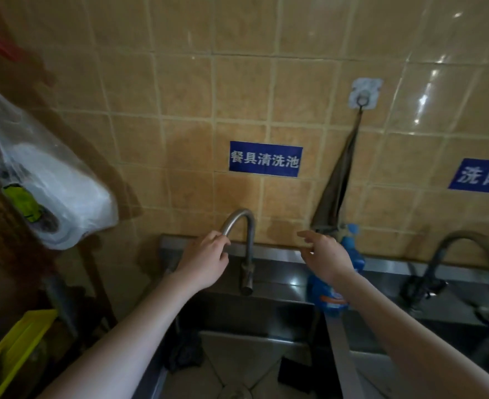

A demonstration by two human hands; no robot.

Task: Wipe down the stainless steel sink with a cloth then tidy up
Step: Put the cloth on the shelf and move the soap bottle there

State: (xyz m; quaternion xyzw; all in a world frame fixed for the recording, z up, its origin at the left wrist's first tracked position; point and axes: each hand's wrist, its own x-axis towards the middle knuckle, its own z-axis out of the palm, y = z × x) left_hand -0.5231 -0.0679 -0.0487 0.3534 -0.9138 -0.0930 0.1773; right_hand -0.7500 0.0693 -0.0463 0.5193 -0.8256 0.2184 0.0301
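Fingers (219,240) of the left hand (205,259) curl round the gooseneck faucet (239,217). The right hand (328,256) holds nothing, its fingers (306,236) loosely spread just short of the grey cloth (336,191), which hangs from a wall hook (363,95) above them. A blue spray bottle (356,256) stands behind that hand. The steel sink (251,315) lies below both.

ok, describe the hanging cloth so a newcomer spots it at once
On the tiled wall behind the sink, look between the two blue signs. The cloth hangs from a clear stick-on hook there, a dull grey-brown fold widening down to the blue spray bottle. It is the only fabric on that wall; its neighbours are tile, signs and steel.
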